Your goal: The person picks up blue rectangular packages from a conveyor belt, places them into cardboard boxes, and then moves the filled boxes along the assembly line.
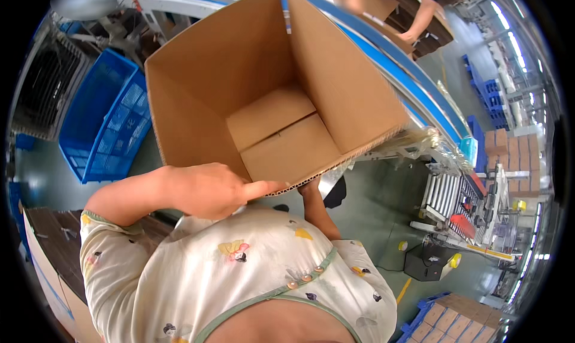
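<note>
Okay, we have the open cardboard carton (pixel 215 73) right in front of our torso, mouth up toward us, bottom flaps meeting at a seam inside. Our left hand (pixel 212 190) is on its near rim, one finger laid out along the edge, the others curled; can't tell how firmly it grips. Our right hand (pixel 309 187) is below that rim, mostly hidden by the near wall; can't tell if it's closed on the cardboard. Beyond the carton runs a blue conveyor (pixel 383 55) with pale metal edging, a co-worker (pixel 424 17) on its far side with arms at more brown cardboard. Floor (pixel 377 205) is smooth grey-green, with a yellow line (pixel 404 290) to our right. Also on the right: a roller section (pixel 440 196), a black box (pixel 422 262) on the floor, stacked cartons (pixel 455 322) on a blue pallet (pixel 421 316), more blue pallets (pixel 485 91) farther back under strip lights (pixel 509 29). Left side: a tilted blue crate (pixel 120 139), plus dark-topped cardboard (pixel 60 235) near our elbow.
</note>
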Available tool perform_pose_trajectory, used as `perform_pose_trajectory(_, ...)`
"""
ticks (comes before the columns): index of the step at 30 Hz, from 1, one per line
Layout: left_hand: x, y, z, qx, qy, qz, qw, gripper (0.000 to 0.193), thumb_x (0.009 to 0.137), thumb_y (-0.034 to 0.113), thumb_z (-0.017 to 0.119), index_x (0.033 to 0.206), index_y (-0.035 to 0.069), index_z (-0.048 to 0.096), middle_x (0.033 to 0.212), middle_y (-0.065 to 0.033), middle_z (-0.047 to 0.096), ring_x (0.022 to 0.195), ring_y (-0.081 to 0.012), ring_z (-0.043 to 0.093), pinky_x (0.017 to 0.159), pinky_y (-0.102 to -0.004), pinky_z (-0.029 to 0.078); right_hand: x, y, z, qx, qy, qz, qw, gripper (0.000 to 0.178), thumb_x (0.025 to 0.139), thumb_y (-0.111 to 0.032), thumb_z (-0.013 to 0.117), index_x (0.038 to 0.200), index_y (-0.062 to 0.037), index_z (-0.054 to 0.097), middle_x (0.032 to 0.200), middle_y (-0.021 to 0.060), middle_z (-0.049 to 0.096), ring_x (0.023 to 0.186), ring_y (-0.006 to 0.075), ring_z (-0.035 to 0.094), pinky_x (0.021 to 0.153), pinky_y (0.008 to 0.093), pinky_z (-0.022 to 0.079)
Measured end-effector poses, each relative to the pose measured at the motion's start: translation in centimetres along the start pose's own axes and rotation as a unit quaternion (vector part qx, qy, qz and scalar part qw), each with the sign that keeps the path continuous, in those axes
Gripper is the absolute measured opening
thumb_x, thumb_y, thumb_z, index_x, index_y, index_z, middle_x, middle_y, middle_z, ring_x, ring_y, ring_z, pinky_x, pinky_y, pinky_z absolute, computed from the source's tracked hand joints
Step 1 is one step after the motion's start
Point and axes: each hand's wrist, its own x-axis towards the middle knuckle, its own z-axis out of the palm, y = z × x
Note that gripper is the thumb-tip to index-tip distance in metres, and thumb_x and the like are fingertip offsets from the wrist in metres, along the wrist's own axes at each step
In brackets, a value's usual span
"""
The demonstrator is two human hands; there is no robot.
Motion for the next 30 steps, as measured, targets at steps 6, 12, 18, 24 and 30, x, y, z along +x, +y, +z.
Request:
perform_pose_trajectory(6,-1.8,-8.2,7.2,0.04,-0.045,-0.081,0.995,0.058,0.076,0.022,0.055,0.13,0.022,0.035,0.072,-0.0151,0.06,0.063,-0.0334,0.058,0.057,-0.0391,0.046,-6.9,-3.3,-2.1,-0.076,-0.009,0.293,0.953,0.05,0.083,-0.055,0.039,0.107,-0.0124,0.05,0.087,0.0079,0.058,0.074,0.0234,0.054,0.068,0.0413,0.046)
perform_pose_trajectory(12,-2.4,-9.2,7.9,0.11,-0.008,0.007,0.994,0.046,0.078,0.031,0.053,0.123,0.021,0.047,0.075,-0.0089,0.063,0.056,-0.0278,0.06,0.051,-0.0377,0.047,-7.1,-28.4,6.1,-0.239,-0.014,-0.049,0.97,0.076,0.073,-0.063,0.05,0.125,-0.0081,0.042,0.107,0.0129,0.056,0.095,0.0234,0.054,0.074,0.0404,0.046)
perform_pose_trajectory(18,0.3,-10.1,-0.7,-0.172,-0.078,0.007,0.982,0.039,0.071,0.008,0.06,0.11,0.006,0.057,0.114,-0.0203,0.052,0.114,-0.032,0.044,0.096,-0.0364,0.033,-7.9,-25.6,9.4,-0.555,0.183,-0.22,0.781,0.032,0.075,-0.012,0.049,0.105,-0.0005,0.051,0.084,0.0208,0.06,0.079,0.0387,0.057,0.071,0.0461,0.045)
perform_pose_trajectory(24,3.3,-18.5,-2.0,-0.132,0.366,-0.171,0.905,0.067,0.082,0.009,0.054,0.136,0.001,0.015,0.132,-0.0261,0.033,0.12,-0.0356,0.037,0.097,-0.038,0.03,-12.9,-29.1,10.7,-0.533,0.275,-0.158,0.784,0.029,0.072,-0.007,0.049,0.099,0.0027,0.055,0.077,0.0222,0.059,0.074,0.0392,0.057,0.064,0.0456,0.044)
perform_pose_trajectory(30,6.6,-16.9,-0.6,-0.185,0.265,-0.217,0.921,0.054,0.088,0.013,0.045,0.134,0.0,0.019,0.13,-0.0259,0.036,0.114,-0.0401,0.042,0.093,-0.0394,0.036,-9.4,-29.4,8.8,-0.575,0.343,-0.057,0.74,0.021,0.072,-0.009,0.051,0.09,0.0019,0.052,0.083,0.0212,0.059,0.082,0.0347,0.058,0.068,0.044,0.046)
